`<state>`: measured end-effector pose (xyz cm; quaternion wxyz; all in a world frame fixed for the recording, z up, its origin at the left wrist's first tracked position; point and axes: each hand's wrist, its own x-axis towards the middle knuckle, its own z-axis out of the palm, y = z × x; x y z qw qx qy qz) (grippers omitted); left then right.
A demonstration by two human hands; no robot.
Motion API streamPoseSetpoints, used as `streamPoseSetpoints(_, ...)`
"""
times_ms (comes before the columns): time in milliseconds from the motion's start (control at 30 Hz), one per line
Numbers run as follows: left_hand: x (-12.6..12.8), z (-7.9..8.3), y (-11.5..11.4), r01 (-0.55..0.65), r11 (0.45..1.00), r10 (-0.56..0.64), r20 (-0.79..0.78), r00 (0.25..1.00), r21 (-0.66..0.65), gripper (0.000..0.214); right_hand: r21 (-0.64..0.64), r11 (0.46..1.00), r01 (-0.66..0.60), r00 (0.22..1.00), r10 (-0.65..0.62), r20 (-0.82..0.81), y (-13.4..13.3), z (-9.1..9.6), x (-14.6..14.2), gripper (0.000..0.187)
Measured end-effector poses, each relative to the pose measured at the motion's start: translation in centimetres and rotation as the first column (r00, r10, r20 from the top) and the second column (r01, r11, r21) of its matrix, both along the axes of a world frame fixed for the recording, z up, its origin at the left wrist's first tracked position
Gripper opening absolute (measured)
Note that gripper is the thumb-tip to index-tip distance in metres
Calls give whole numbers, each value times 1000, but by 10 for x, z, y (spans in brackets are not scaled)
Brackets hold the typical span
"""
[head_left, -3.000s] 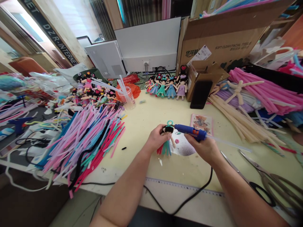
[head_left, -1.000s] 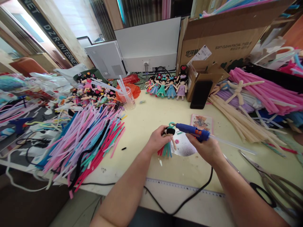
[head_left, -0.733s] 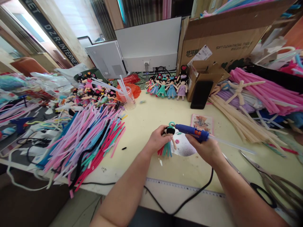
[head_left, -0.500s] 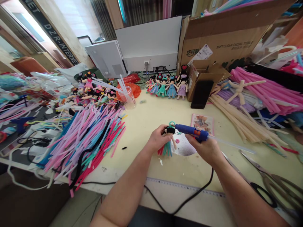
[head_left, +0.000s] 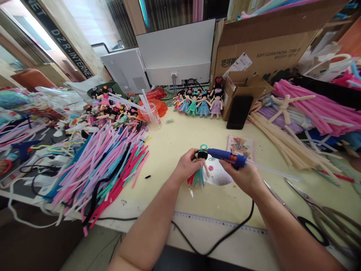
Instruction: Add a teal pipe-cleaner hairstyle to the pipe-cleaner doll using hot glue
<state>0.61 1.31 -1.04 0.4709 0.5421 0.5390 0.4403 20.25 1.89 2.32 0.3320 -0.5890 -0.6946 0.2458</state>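
My left hand (head_left: 186, 165) grips a small pipe-cleaner doll (head_left: 199, 165) with black hair, a teal loop on top and a teal and red skirt. My right hand (head_left: 246, 178) is wrapped round a blue glue gun (head_left: 227, 157), whose nozzle touches the doll's head. A clear glue stick (head_left: 272, 172) pokes out of the gun's back to the right. The gun's black cord (head_left: 225, 235) runs down over the table's front edge. Both hands hover above the yellow table (head_left: 180, 139).
A heap of coloured pipe cleaners (head_left: 104, 165) fills the left. Finished dolls (head_left: 199, 103) stand at the back by a cardboard box (head_left: 262, 49) and a black phone (head_left: 239, 112). Cream and pink stems (head_left: 296, 124) lie right, large scissors (head_left: 324, 216) near right.
The glue gun's nozzle stays at the doll's head; the hands shift only slightly, the gun dipping a little lower than half a second ago.
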Motion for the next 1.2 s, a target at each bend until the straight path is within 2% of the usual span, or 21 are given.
streamPoseSetpoints(200, -1, 0, 1, 1, 1000, -1, -6, 1000, 13, 37, 18, 1000, -11, 1000, 12, -19, 0, 1, 2, 28)
streamPoseSetpoints(600, 1, -1, 0, 5, 1000, -4, -48, 999, 19, 35, -29, 998, 53, 992, -56, -111, -1, 2, 1, 27)
streamPoseSetpoints(800, 0, -3, 0, 12, 1000, -10, -55, 998, 28, 35, -91, 992, 83, 992, -91, -88, -1, 1, 2, 30)
streamPoseSetpoints(1200, -1, -5, 1, 16, 1000, -15, -56, 998, 23, 35, -101, 990, 95, 990, -105, -94, 0, 0, 2, 31)
